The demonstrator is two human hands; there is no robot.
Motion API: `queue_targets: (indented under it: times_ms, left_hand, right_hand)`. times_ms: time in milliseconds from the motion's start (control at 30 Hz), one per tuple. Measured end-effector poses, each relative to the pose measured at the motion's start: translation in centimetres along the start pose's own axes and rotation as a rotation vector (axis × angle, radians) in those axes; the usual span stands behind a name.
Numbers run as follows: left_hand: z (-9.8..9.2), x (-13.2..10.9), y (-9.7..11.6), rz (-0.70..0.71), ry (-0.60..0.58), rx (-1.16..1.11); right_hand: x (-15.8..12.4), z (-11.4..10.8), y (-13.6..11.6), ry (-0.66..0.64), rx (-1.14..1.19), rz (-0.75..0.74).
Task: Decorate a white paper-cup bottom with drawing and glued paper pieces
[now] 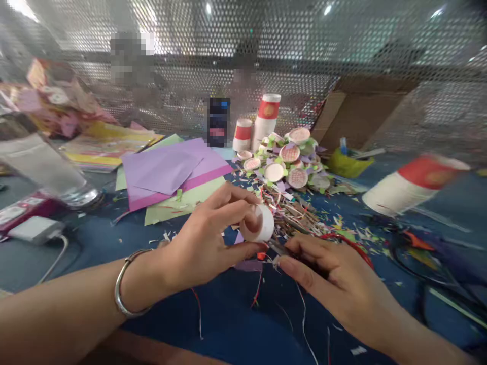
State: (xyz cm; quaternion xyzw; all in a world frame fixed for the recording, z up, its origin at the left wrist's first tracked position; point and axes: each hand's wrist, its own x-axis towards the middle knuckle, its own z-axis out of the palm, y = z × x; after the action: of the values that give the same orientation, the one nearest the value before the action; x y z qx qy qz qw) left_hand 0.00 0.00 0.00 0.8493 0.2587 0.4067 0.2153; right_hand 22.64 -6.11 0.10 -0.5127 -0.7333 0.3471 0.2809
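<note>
My left hand (207,238) pinches a small white paper cup (258,223) above the blue tabletop, thumb and fingers closed around its rim. My right hand (327,274) is closed on red-handled scissors (344,243), whose blades meet the cup's lower edge. Thin red and white paper strips (262,276) hang below the cup. A silver bangle (124,284) sits on my left wrist.
A heap of cut cup bottoms and paper scraps (287,167) lies behind the hands. Stacked red-and-white cups (266,119) stand further back, another cup stack (411,185) lies at right. Coloured paper sheets (171,172) are at left, a cardboard box (361,114) and a perforated screen (243,45) behind.
</note>
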Motion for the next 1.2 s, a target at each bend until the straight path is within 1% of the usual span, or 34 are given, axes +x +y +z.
queue_targets:
  times_ms: [300, 467, 667, 800, 1067, 1200]
  left_hand:
    - [-0.19, 0.01, 0.12, 0.029, -0.006, 0.022]
    - [-0.21, 0.11, 0.11, 0.035, -0.008, 0.032]
    - [-0.27, 0.03, -0.08, 0.083, -0.016, 0.033]
    - [-0.33, 0.00, 0.01, 0.118, 0.000, 0.050]
    - [-0.44, 0.21, -0.38, 0.074, -0.013, -0.002]
    - [-0.47, 0.21, -0.08, 0.102, -0.045, 0.033]
  right_hand:
    - [0.18, -0.12, 0.02, 0.018, -0.019, -0.029]
    - [-0.18, -0.18, 0.02, 0.036, -0.055, -0.046]
    - [-0.17, -0.14, -0.06, 0.013, -0.043, -0.041]
    - [-0.14, -0.21, 0.04, -0.009, -0.032, -0.025]
    - [0.14, -0.62, 0.08, -0.046, 0.096, 0.095]
    - [0.26, -0.83, 0.16, -0.026, 0.117, 0.062]
